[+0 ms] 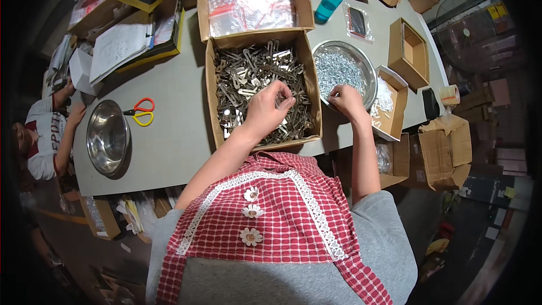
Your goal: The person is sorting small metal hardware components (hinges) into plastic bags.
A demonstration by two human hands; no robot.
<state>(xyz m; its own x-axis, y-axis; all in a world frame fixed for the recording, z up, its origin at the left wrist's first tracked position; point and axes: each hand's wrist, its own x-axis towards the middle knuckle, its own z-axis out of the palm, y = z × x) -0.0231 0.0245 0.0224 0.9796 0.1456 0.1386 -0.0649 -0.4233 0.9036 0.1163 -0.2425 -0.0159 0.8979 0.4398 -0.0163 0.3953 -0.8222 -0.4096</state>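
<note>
My left hand [267,107] is over a cardboard box [210,93] full of flat slotted metal pieces [243,71]. Its fingers are curled together, and I cannot make out what is between them. At the near left rim of a steel bowl [371,73] is my right hand [346,102], thumb and fingertips drawn into a pinch. Small silvery fasteners [339,68], perhaps screws, fill that bowl. Whatever the right fingertips hold is too small or hidden to tell.
Beyond the metal pieces is a box of clear zip bags [251,9], with a blue cup [331,1] and bagged phone-like object [357,22] nearby. Right lies a tray of white pieces [384,99]. Left are scissors [141,112], a steel bowl [107,138] and another person [48,130].
</note>
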